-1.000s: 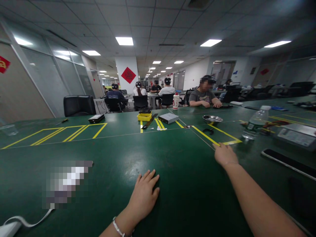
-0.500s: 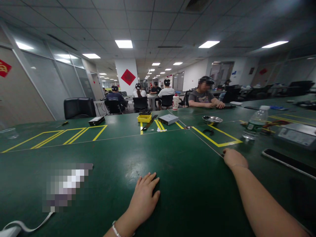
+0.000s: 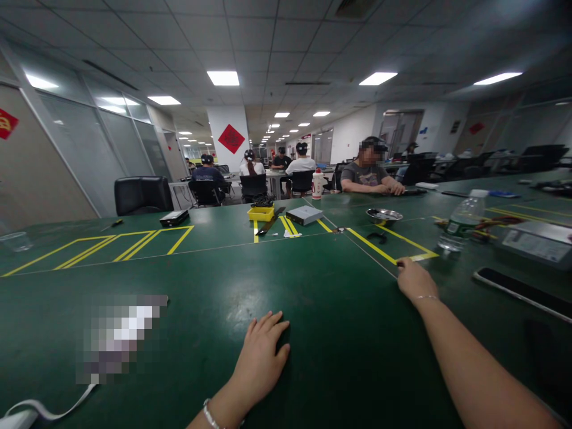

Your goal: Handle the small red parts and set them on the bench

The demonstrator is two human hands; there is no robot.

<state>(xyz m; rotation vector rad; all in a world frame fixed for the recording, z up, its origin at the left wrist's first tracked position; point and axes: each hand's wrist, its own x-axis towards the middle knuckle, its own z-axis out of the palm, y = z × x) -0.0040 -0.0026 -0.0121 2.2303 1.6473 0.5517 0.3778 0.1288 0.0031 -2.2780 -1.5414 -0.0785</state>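
Note:
My left hand [image 3: 263, 351] lies flat on the green table [image 3: 322, 298], fingers stretched out and together, with nothing under or in it. A thin bracelet sits on that wrist. My right hand [image 3: 414, 280] reaches forward to the near corner of a yellow tape rectangle [image 3: 422, 257]. Its fingers are curled down with the tips at the tape. What they pinch, if anything, is hidden by the back of the hand.
A water bottle [image 3: 462, 221], a black phone [image 3: 522, 293] and a grey box [image 3: 536, 244] lie right of my right hand. Further off are a metal bowl [image 3: 384, 215], a yellow tray [image 3: 261, 213] and a flat grey device [image 3: 304, 214]. A person [image 3: 369, 173] sits across the table.
My right hand pulled back toward me with fingers curled, then went forward again to the tape corner. My left hand stayed flat in place.

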